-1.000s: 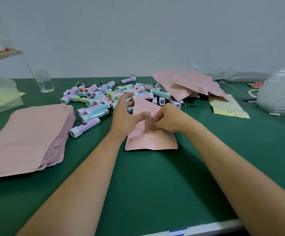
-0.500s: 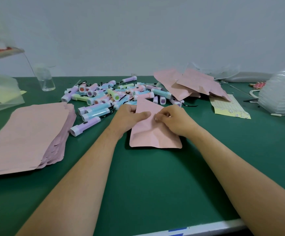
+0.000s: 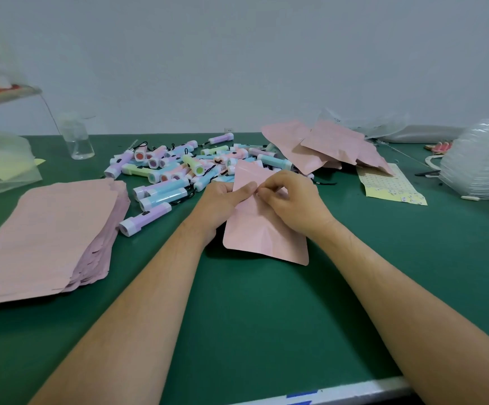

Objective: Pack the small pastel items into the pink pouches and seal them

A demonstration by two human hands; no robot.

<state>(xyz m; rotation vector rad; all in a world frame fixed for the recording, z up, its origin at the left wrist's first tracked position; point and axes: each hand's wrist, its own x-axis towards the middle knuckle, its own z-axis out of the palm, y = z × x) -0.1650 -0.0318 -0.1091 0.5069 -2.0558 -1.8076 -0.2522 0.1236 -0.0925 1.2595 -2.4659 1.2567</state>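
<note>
Both hands, left hand [image 3: 221, 200] and right hand [image 3: 290, 200], pinch a flat pink paper pouch [image 3: 262, 226]; many pastel plastic mini flashlights [image 3: 179, 171] await packing, several filled pink pouches [image 3: 322, 147] piled behind.

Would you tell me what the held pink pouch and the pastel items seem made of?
The pink pouch looks like thin matte film or coated paper: it creases softly, without glare. The pastel items look like hard moulded plastic, faintly glossy, with white ends.

Whether the pouch [image 3: 263, 229] holds anything cannot be seen — the shelf [image 3: 6, 93] at left is blurred, cropped by the edge.
</note>
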